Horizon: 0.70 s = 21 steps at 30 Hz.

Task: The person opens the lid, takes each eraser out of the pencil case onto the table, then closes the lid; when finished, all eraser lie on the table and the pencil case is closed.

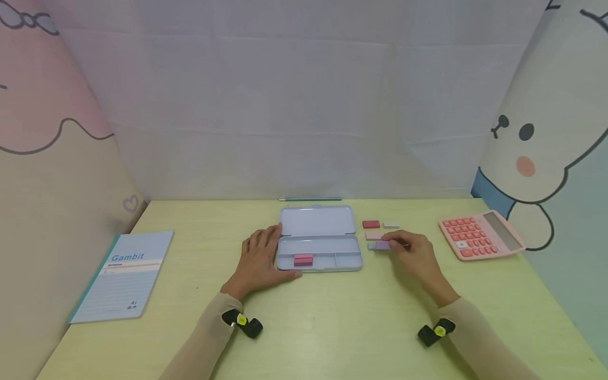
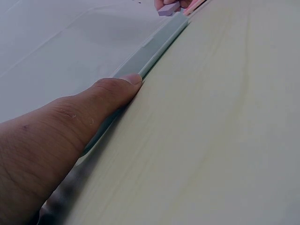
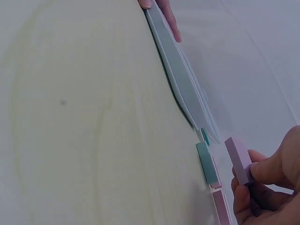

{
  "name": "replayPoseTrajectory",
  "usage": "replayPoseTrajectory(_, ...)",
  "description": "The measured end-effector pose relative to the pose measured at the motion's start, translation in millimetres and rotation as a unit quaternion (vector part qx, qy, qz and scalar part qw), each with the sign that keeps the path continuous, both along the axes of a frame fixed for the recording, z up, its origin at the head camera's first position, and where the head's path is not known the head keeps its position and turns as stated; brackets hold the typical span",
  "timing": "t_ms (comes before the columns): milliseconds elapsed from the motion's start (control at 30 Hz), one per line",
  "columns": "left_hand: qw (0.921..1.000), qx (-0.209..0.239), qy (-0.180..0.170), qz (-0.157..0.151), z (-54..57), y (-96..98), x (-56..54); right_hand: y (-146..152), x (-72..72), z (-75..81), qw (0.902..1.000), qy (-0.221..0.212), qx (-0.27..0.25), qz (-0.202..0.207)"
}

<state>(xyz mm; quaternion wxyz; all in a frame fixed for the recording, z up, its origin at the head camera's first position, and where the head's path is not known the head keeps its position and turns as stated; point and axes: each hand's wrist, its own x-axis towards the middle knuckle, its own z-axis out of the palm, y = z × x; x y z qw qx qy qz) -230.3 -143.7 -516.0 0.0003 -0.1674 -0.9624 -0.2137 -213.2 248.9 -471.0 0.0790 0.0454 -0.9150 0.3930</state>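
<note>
Lilac block (image 3: pixel 238 159) between right fingers (image 3: pixel 242 200)

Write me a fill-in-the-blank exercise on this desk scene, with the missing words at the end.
1. The right hand pinches a block coloured light ____.
2. The left hand touches the case, whose lid is ____, not shut.
3. The largest word on the notebook is ____.

Missing words: purple; open; Gambit.

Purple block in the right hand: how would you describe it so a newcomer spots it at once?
Start at the open case, then look right, towards the pink calculator, to the small blocks. The purple block is the one pinched in the right hand; its neighbours lie on the table.
</note>
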Motion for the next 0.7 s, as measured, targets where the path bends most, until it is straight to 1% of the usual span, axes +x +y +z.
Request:
replayPoseTrajectory(233, 1.0, 0.003, 0.005, -0.003, 0.5, 0.5, -0.1, 12.3, 0.2, 0.8, 0.9998, -0.009, 0.012, -0.016)
replayPoseTrajectory(333, 0.9999, 0.006, 0.008, -0.005, 0.1, 1.2, -0.4, 18.2, -0.3, 0.6, 0.9995, -0.021, 0.016, -0.019)
replayPoseTrajectory(567, 0.9999, 0.005, 0.009, -0.005, -1.0, 0.9, -0.8, 28.0, -3.5, -2.9, 0.998, -0.059, 0.021, -0.01)
replayPoseTrajectory(700, 0.9999, 0.0, 0.011, -0.004, -2.1, -0.4, -0.8, 29.6, -4.6, -6.1, 0.9976, -0.064, 0.023, -0.01)
